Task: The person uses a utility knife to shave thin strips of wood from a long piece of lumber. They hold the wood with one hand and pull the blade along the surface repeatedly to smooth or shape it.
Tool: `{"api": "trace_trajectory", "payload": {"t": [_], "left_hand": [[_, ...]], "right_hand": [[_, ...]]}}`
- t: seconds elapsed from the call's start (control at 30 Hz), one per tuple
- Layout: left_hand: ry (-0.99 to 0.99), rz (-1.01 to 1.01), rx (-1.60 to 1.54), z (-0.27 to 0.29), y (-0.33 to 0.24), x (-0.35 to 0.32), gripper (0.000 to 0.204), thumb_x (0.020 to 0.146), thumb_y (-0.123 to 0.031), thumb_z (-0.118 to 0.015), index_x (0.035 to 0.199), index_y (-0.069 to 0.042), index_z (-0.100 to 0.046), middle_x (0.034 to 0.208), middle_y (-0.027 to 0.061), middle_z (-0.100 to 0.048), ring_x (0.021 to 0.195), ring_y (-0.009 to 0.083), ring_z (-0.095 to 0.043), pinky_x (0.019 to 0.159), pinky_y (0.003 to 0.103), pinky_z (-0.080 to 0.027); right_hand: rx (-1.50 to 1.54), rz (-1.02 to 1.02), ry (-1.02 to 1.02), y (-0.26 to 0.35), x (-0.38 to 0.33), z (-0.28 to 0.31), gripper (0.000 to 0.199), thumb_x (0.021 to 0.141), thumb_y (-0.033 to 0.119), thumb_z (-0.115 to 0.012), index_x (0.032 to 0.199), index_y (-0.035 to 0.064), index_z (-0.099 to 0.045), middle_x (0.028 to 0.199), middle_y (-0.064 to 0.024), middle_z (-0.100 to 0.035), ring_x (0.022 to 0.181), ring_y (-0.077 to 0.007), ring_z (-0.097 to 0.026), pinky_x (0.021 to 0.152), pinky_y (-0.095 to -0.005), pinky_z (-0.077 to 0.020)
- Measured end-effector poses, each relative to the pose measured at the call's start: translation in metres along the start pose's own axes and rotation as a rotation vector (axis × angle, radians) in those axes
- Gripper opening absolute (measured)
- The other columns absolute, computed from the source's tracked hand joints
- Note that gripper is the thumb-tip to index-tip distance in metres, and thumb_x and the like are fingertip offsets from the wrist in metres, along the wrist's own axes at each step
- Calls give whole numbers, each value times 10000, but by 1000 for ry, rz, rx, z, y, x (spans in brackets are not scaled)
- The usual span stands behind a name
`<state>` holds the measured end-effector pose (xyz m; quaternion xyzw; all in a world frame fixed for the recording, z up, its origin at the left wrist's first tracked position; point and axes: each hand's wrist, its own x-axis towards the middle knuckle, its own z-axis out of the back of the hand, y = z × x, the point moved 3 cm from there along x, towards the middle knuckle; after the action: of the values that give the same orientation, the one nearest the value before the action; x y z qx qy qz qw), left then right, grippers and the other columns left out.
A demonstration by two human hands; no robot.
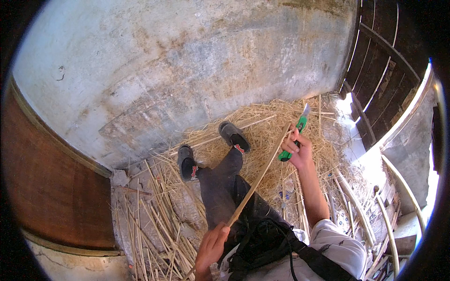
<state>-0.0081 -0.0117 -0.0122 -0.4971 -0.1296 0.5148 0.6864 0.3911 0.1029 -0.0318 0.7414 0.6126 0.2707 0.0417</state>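
Observation:
A long, narrow bamboo strip (pixel 257 182) slants across my lap. My left hand (pixel 212 247) is closed round its lower part, and a short length sticks out below the fist. Near the strip's upper end, my right hand (pixel 301 149) grips a green utility knife (pixel 301 124). The knife's metal blade is out and points up, away from me. Fingers of the right hand lie right beside the strip; whether they pinch it too I cannot tell.
Straw-like shavings (pixel 267 164) cover the floor around my shoes (pixel 233 136). Many split strips (pixel 152 220) lie at lower left, thicker poles (pixel 354 206) at right. A stained wall (pixel 225 61) stands ahead, a brown wooden panel (pixel 56 182) at left and dark slatted boards (pixel 384 65) at upper right.

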Motion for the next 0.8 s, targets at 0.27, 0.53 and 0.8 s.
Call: {"api": "trace_trajectory", "payload": {"t": [0.27,0.53,0.8], "left_hand": [[-59,46,91,3,-11,-12,644,1148,-594,-418,1094,8,-642,818,218,-662,850,483,-669,789,560,-448],[112,-26,-64,3,13,-7,621,1163,-583,-405,1000,-14,-593,747,66,-494,705,230,-495,699,399,-410],[208,63,-208,1,22,-8,598,1161,-588,-441,996,-36,-602,774,5,-464,714,158,-433,670,348,-377]], "right_hand": [[-262,-3,-123,25,0,-13,109,1069,138,-678,1083,44,-625,911,20,-595,524,-29,-383,512,-225,-316],[-219,21,-146,47,-2,-12,126,1058,136,-688,1007,76,-590,943,36,-498,530,-19,-352,513,-214,-319],[-182,172,-186,73,-1,-13,69,1076,98,-651,1077,111,-583,912,42,-541,550,-16,-367,497,-199,-328]]}}
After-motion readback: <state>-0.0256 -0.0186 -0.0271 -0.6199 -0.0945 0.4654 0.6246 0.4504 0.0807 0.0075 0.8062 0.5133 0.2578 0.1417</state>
